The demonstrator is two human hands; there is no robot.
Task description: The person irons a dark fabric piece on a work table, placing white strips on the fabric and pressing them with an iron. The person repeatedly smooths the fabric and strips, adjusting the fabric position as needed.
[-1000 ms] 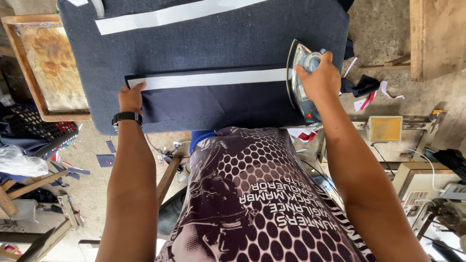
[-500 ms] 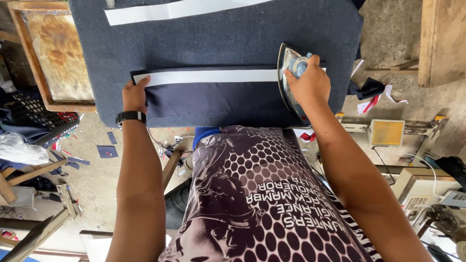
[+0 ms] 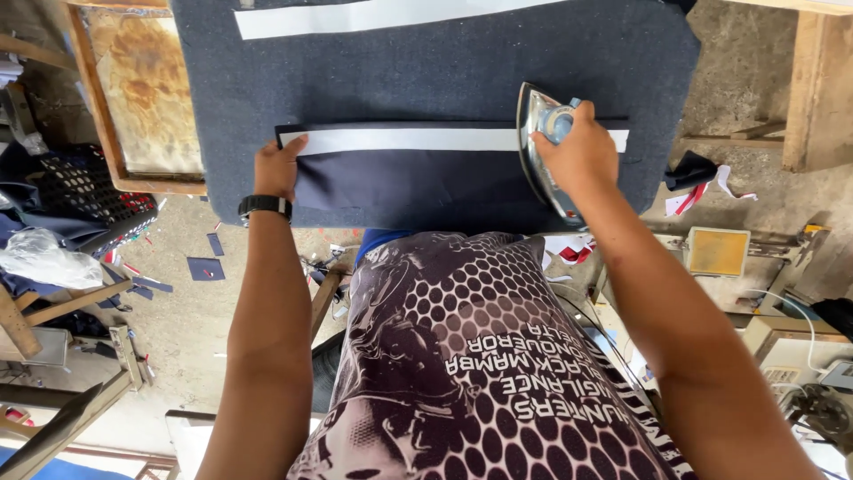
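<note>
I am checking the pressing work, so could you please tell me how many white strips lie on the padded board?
2: one white strip on the dark navy cloth between the left hand and the iron; another white strip near the board's far edge, partly cut off.

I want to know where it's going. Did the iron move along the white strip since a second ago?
Yes. The iron in the right hand slid a little left along the white strip, toward the left hand.

Crumpled clear plastic bag [image 3: 44,258] at left edge; no labels, screens
</note>
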